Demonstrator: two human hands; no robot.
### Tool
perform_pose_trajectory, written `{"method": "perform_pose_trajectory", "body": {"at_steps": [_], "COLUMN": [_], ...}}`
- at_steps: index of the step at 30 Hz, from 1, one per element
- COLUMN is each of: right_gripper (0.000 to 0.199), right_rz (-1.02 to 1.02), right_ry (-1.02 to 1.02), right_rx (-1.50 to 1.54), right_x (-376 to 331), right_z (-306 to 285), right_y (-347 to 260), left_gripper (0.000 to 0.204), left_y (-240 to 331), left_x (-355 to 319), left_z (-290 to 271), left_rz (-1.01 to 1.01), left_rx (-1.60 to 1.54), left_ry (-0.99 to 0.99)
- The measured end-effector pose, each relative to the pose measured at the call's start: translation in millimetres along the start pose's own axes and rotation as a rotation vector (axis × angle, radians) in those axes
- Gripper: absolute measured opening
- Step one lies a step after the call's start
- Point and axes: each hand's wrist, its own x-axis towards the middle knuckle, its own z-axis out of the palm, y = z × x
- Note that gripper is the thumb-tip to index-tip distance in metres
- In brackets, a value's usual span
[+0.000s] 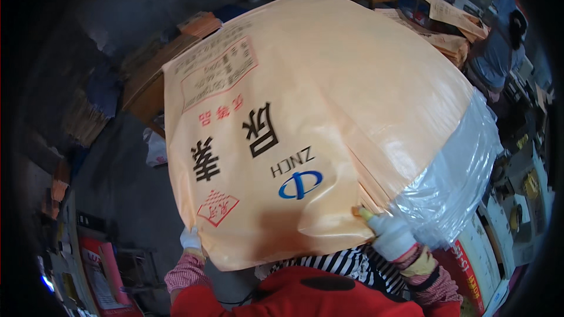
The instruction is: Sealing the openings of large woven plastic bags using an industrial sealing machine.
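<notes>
At 7 o'clock L hand (191, 240), at 4 R hand (392, 237) both gripped bag (267, 164) edges; prob. spreading step, next needed even pull.

Dim light falls on a grey floor (132, 161), with a brown wooden table (144, 103) standing at left.

Sack (247, 147) smooth, softly glossy; plastic film (449, 179) shiny, thin, crinkled
</notes>
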Motion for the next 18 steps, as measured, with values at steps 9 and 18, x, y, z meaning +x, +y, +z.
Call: {"method": "perform_pose_trajectory", "body": {"at_steps": [9, 18], "right_gripper": [0.047, 0.042], "right_rz": [0.105, 0.17], "right_ry": [-0.294, 0.098], "right_rx": [-0.193, 0.437], "right_x": [126, 214], "right_z": [73, 206], "right_y": [-7, 29], "left_gripper": [0.02, 0.029], "left_y": [-93, -246], "left_x": [15, 29], "left_z": [12, 1], "left_rz": [-0.226, -0.099], "left_rx": [0.298, 0.012], "left_ry": [0.144, 0.256]}}
